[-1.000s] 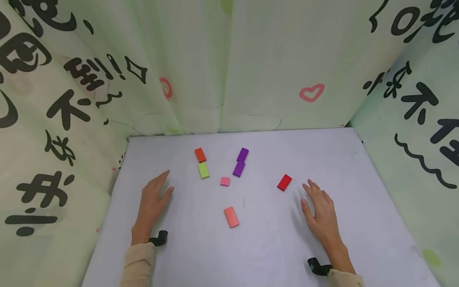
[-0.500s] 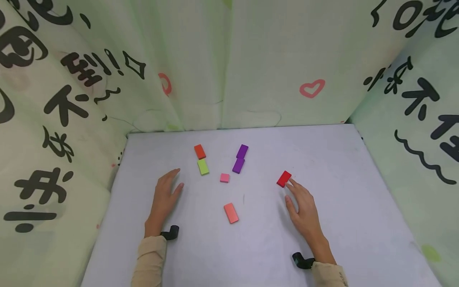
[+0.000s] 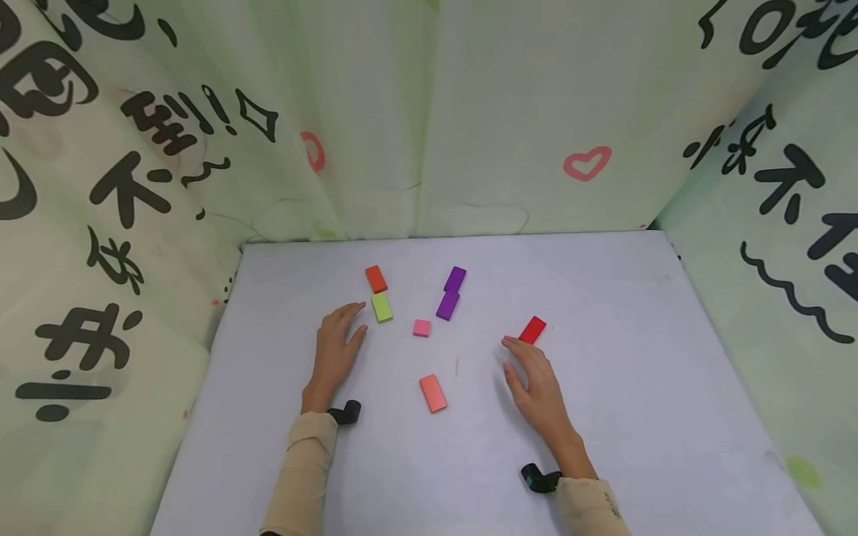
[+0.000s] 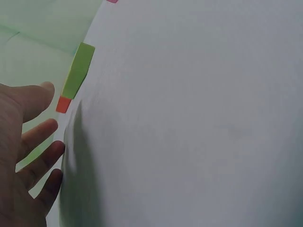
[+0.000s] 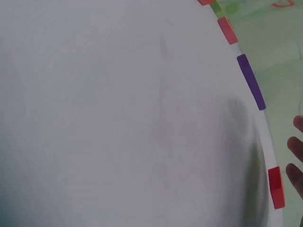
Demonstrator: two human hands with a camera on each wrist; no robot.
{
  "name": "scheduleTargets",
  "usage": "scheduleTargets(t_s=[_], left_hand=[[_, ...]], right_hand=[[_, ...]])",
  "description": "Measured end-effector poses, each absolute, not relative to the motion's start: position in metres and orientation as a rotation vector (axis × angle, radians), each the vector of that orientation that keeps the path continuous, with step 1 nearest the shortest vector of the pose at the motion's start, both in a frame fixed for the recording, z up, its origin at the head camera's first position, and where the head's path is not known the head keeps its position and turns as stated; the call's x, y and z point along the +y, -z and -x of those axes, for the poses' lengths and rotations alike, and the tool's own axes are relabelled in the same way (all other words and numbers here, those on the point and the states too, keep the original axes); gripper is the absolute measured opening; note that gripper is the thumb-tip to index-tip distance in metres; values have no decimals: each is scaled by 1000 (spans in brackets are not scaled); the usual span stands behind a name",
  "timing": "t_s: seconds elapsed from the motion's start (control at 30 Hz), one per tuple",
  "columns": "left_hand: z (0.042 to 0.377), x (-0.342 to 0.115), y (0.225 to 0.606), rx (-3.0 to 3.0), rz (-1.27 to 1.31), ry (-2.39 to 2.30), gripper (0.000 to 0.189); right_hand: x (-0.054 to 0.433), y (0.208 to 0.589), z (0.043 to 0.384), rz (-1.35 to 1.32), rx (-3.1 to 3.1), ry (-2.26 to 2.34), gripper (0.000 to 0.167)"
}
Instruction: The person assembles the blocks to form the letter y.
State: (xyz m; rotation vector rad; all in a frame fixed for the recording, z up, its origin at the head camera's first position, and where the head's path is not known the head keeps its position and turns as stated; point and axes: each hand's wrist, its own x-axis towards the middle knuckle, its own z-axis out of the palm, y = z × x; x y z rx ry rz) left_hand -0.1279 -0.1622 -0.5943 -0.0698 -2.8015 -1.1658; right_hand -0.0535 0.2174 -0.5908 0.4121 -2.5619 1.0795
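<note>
My left hand (image 3: pixel 334 353), fingers relaxed and holding nothing, hovers just left of a lime green block (image 3: pixel 382 307). An orange block (image 3: pixel 376 278) lies end to end behind the green one. In the left wrist view the thumb and spread fingers (image 4: pixel 43 153) appear near the green block (image 4: pixel 79 71). My right hand (image 3: pixel 538 391) is likewise relaxed and holds nothing. Its fingertips overlap the near end of a red block (image 3: pixel 534 328) in the head view. Between the hands lie two purple blocks (image 3: pixel 447 305), a small pink block (image 3: pixel 421 328) and a salmon block (image 3: pixel 433 393).
The blocks lie on a white tabletop (image 3: pixel 643 357). Pale green curtains (image 3: pixel 496 112) with black lettering and pink hearts enclose its back and sides. A black wrist camera mount (image 3: pixel 345 412) sits on the left wrist and another mount (image 3: pixel 540 479) on the right.
Both hands have moved inward: the left one rightward and forward toward the green block, the right one leftward to the red block's near end. The blocks stay where they were.
</note>
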Motion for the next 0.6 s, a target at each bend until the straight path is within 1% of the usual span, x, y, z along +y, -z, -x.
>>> scheduleTargets(t_s=[0.27, 0.6], left_hand=[[141, -153, 600, -2791, 91, 1099, 47], [139, -146, 601, -2750, 59, 1128, 45]], right_hand=[[198, 596, 60, -432, -2571, -1181, 44], [178, 603, 72, -329, -2598, -1342, 42]])
